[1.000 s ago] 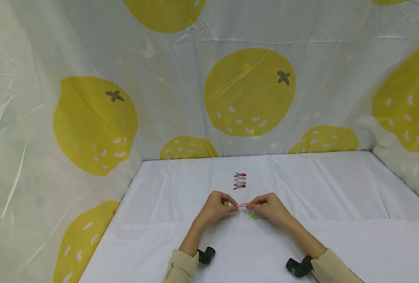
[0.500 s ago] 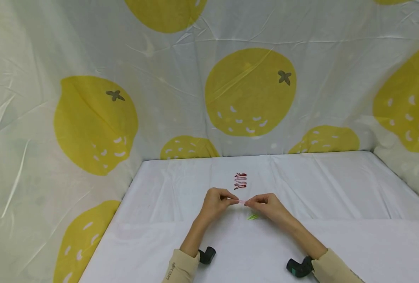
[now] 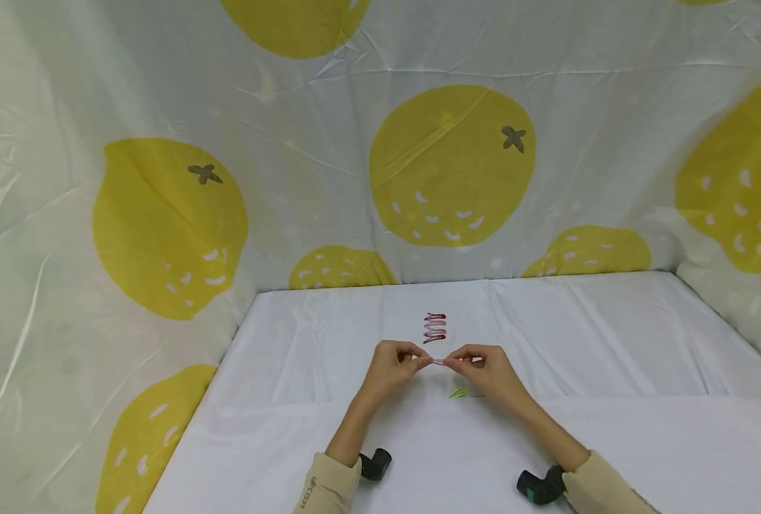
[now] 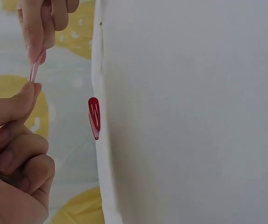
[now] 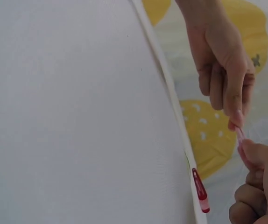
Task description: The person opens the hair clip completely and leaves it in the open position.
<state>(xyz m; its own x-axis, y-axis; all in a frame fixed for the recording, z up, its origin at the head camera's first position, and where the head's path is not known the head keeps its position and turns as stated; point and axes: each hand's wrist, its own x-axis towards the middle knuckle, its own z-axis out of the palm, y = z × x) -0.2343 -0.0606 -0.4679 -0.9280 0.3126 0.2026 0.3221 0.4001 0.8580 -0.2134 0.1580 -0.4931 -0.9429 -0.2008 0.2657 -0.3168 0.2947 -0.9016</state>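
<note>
A pink snap hair clip [image 3: 437,361] is stretched between the fingertips of both hands, above the white-covered table. My left hand [image 3: 388,371] pinches one end of it with thumb and forefinger. From the other side, my right hand [image 3: 491,370] pinches the opposite end. In the left wrist view the pink clip [image 4: 34,72] stands well above the tabletop. Beyond the hands lies a short column of several red and pink hair clips [image 3: 435,328]. A green hair clip [image 3: 459,392] rests on the cloth nearer to me, below the right hand.
The table wears a white cloth [image 3: 278,457] with a fold line across it. White curtains with yellow lemons [image 3: 451,164] rise at its back and sides. Black wrist cameras [image 3: 375,464] sit at both sleeve cuffs.
Both hands have risen slightly in the head view, carrying the pink hair clip a little toward the column of clips. The green clip shows more fully now.
</note>
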